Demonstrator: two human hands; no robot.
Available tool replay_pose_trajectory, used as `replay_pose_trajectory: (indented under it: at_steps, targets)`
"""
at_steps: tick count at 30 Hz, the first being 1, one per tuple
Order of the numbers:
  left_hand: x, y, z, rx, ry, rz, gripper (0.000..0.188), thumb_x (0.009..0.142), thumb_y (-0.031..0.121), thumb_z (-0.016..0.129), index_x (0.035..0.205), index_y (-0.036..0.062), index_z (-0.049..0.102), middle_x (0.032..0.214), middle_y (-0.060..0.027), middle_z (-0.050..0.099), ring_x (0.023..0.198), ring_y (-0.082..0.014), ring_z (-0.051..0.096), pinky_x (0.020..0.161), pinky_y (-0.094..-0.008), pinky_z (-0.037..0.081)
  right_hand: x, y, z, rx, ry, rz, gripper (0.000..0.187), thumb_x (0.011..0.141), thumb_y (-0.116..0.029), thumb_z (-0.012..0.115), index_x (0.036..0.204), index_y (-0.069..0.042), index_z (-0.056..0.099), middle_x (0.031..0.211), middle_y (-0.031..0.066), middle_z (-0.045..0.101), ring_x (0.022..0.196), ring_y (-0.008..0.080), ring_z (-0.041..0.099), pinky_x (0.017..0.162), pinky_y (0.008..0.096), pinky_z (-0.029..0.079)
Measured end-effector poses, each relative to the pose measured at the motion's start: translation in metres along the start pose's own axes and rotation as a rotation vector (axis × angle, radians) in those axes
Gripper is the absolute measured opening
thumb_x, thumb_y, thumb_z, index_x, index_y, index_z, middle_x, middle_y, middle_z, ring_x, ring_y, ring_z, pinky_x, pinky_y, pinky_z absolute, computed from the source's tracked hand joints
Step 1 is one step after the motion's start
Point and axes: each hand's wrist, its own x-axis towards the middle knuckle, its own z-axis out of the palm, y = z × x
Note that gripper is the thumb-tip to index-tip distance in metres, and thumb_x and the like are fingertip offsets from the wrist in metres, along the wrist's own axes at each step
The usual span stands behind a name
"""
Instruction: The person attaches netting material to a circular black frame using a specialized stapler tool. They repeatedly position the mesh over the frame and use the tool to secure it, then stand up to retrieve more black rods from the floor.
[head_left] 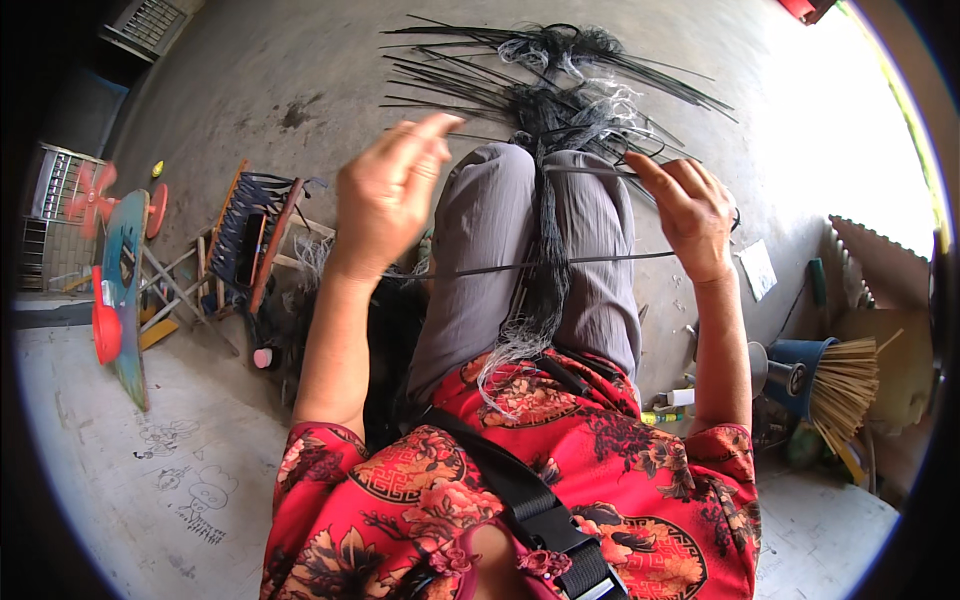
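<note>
A bundle of black strips and fine pale threads [545, 255] hangs between my knees, over grey trousers, down to its frayed pale end near my lap. One long thin black strip [610, 259] runs crosswise over both thighs below my hands. My right hand [692, 212] is closed above the right knee, with another black strip [590, 171] at its fingertips that reaches left to the bundle. Raised beside the left knee, my left hand [393, 195] has curled fingers and is slightly blurred. Whether anything is between its finger and thumb does not show.
More black strips and tangled threads [560, 110] spread on the concrete floor beyond my knees. To the left are a folding chair [250, 235] and a teal board with red parts [125, 300]. A blue bucket [795, 375] with thin wooden sticks [845, 375] lies tipped at the right.
</note>
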Motion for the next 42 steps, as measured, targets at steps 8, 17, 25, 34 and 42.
replay_pose_trajectory:
  at_steps: [8, 17, 25, 34, 42]
  targets:
    - [0.005, 0.044, 0.037, 0.081, -0.135, 0.196, 0.020, 0.102, 0.014, 0.081, 0.120, 0.0038, 0.081, 0.099, -0.0114, 0.078, 0.077, -0.0279, 0.076, 0.068, -0.0368, 0.059, 0.021, -0.022, -0.006, 0.024, -0.037, -0.106, 0.050, 0.089, -0.018, 0.077, 0.138, -0.028, 0.077, 0.088, -0.0046, 0.062, 0.082, 0.0187, 0.065, 0.069, 0.0362, 0.054]
    - [0.008, 0.037, 0.037, 0.060, -0.173, 0.171, 0.019, 0.103, 0.007, 0.076, 0.120, 0.0015, 0.080, 0.101, -0.0156, 0.078, 0.078, -0.0310, 0.076, 0.069, -0.0370, 0.058, 0.040, -0.022, -0.005, 0.171, 0.024, -0.161, 0.050, 0.090, -0.013, 0.080, 0.137, -0.029, 0.081, 0.082, -0.0040, 0.063, 0.076, 0.0184, 0.064, 0.068, 0.0354, 0.055]
    - [0.050, 0.013, -0.019, -0.871, -0.859, -0.396, 0.054, 0.110, 0.013, 0.054, 0.160, -0.0078, 0.055, 0.136, -0.0216, 0.074, 0.118, -0.0272, 0.075, 0.099, -0.0402, 0.061, 0.058, -0.019, -0.007, 0.206, 0.075, -0.192, 0.049, 0.083, -0.010, 0.082, 0.129, -0.029, 0.083, 0.081, -0.0044, 0.063, 0.074, 0.0172, 0.066, 0.064, 0.0345, 0.055]
    - [0.091, 0.048, -0.009, -0.736, -0.986, -0.378, 0.037, 0.114, 0.023, 0.061, 0.136, -0.0024, 0.076, 0.089, -0.0080, 0.080, 0.068, -0.0095, 0.071, 0.062, -0.0218, 0.053, 0.081, -0.030, -0.018, 0.251, 0.174, -0.271, 0.055, 0.077, -0.004, 0.079, 0.128, -0.024, 0.084, 0.080, -0.0017, 0.063, 0.074, 0.0213, 0.068, 0.066, 0.0378, 0.057]
    - [0.051, 0.057, -0.095, -0.983, -0.616, -0.682, 0.024, 0.114, 0.010, 0.064, 0.126, -0.0098, 0.070, 0.076, -0.0098, 0.074, 0.049, -0.0090, 0.063, 0.043, -0.0204, 0.049, 0.071, -0.066, -0.029, -0.088, 0.378, -0.169, 0.045, 0.090, -0.008, 0.083, 0.135, -0.013, 0.079, 0.115, 0.0085, 0.080, 0.104, 0.0294, 0.075, 0.090, 0.0428, 0.059]
